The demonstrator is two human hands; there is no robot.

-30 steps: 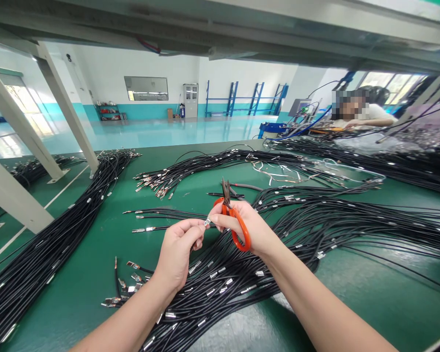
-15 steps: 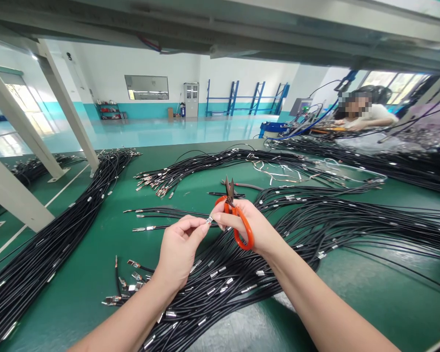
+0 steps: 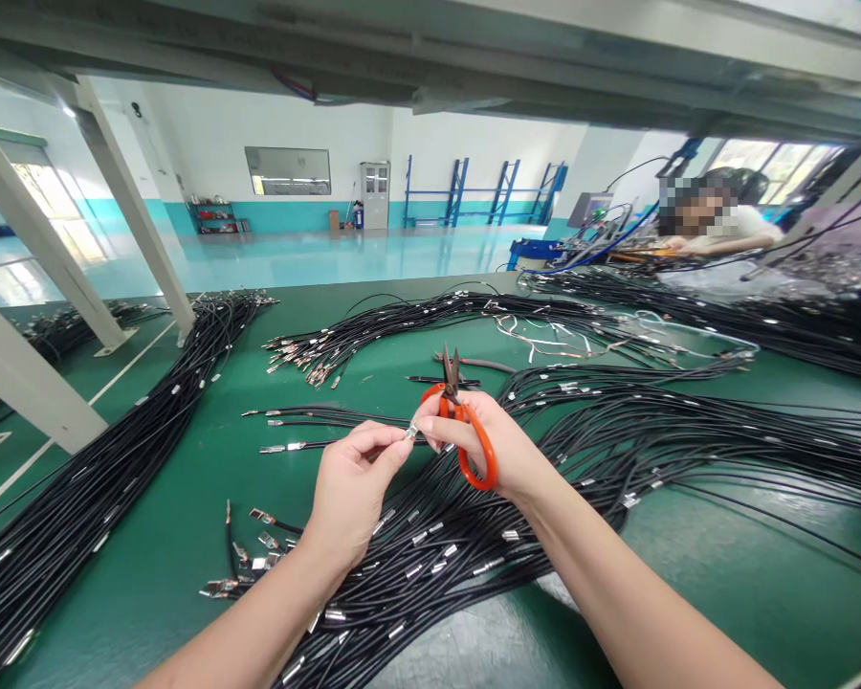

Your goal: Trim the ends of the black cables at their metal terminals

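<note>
My left hand (image 3: 351, 488) is closed in a pinch, thumb and forefinger on a small silvery cable terminal (image 3: 411, 433). Fingertips of my right hand (image 3: 498, 440) meet it from the other side. That hand also carries scissors (image 3: 477, 445) with orange handles looped around the fingers, their dark blades pointing away from me and slightly apart. Below both hands lies a thick bundle of black cables (image 3: 466, 536) with white labels and metal ends. A few separate black cables (image 3: 330, 418) with metal tips lie behind my left hand.
Another long cable bundle (image 3: 136, 431) runs along the left, beside white frame posts (image 3: 129, 211). More cables (image 3: 416, 316) lie across the green table (image 3: 208, 469). An overhead shelf (image 3: 416, 57) spans the top. At the back right, a person (image 3: 739, 225) leans over a bench.
Both hands stay almost in place, the terminal still between the fingertips and shifted very slightly. The person at the back right has moved their head a little.
</note>
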